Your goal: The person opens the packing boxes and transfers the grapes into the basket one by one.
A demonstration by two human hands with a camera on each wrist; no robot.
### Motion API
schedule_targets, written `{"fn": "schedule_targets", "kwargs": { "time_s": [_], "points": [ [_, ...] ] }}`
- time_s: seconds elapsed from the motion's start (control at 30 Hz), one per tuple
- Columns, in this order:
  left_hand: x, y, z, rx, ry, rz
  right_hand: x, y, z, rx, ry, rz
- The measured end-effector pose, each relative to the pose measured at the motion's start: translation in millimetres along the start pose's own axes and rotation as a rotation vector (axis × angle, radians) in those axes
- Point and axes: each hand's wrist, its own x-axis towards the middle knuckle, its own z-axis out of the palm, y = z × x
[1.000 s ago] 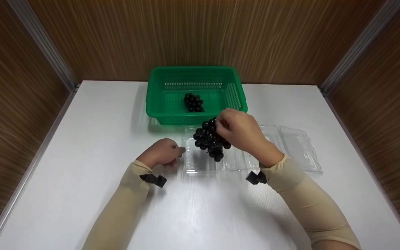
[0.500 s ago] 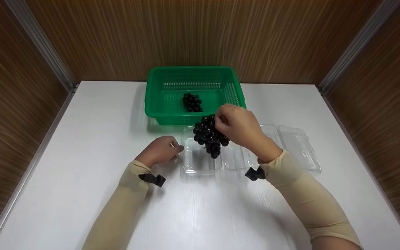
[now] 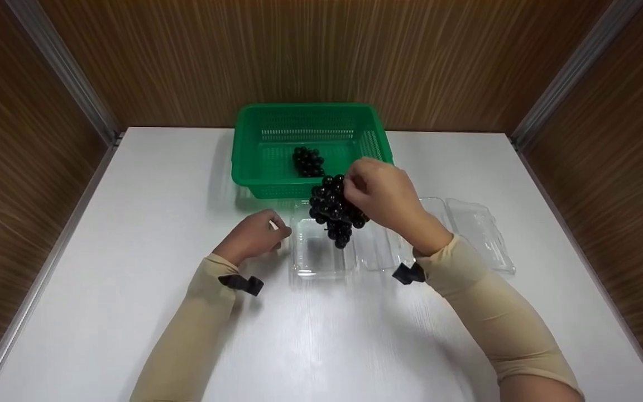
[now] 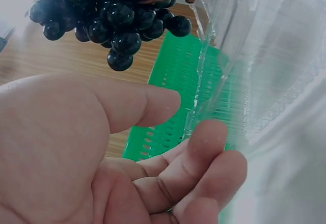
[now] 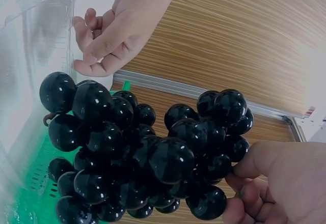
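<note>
A bunch of dark grapes (image 3: 331,204) hangs from my right hand (image 3: 384,195), whose thumb and fingers pinch it at the upper right. In the right wrist view the grapes (image 5: 127,152) fill the middle, with the pinching fingertips at their right edge. Below the bunch lies a clear plastic clamshell box (image 3: 321,262), its lid spread to the right. Beside the box's left edge is my left hand (image 3: 254,234). Its fingers are loosely bent with a gap to the thumb, and nothing lies between them in the left wrist view.
Behind the box stands a green basket (image 3: 313,187) holding a second bunch of dark grapes (image 3: 308,162). The box lid (image 3: 480,234) lies on the white table (image 3: 321,335). Wood-patterned walls (image 3: 310,56) enclose the back and sides.
My right hand and the grapes have risen slightly in the head view, toward the basket. My left hand has shifted a little left, away from the box's edge.
</note>
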Motion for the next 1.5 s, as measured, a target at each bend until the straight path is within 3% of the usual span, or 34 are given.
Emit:
{"fn": "schedule_targets", "kwargs": {
  "time_s": [0.23, 0.5, 0.9, 1.0, 1.27, 1.37, 1.5],
  "points": [
    [0.6, 2.3, -1.8, -0.023, 0.007, 0.052, 3.7, -1, -2, -0.017, 0.02, -0.024],
    [-1.0, 4.8, -0.8, -0.084, 0.04, 0.066, 4.9, 3, -2, -0.053, 0.026, -0.035],
    [5.5, 2.7, 0.7, -0.186, 0.157, 0.13, 14.1, 4, -2, -0.045, 0.024, -0.018],
    [6.3, 3.5, 0.6, -0.216, 0.179, 0.173, 16.7, 7, 0, -0.048, 0.022, -0.017],
    [8.0, 11.2, 1.7, -0.322, 0.236, 0.367, 23.1, 11, -2, -0.043, 0.029, -0.005],
    [8.3, 12.3, 0.6, -0.371, 0.259, 0.392, 26.4, 11, -4, -0.033, 0.035, 0.002],
    [11.4, 11.1, 0.4, -0.369, 0.293, 0.397, 30.5, 11, -7, -0.038, 0.017, 0.011]
  ]
}}
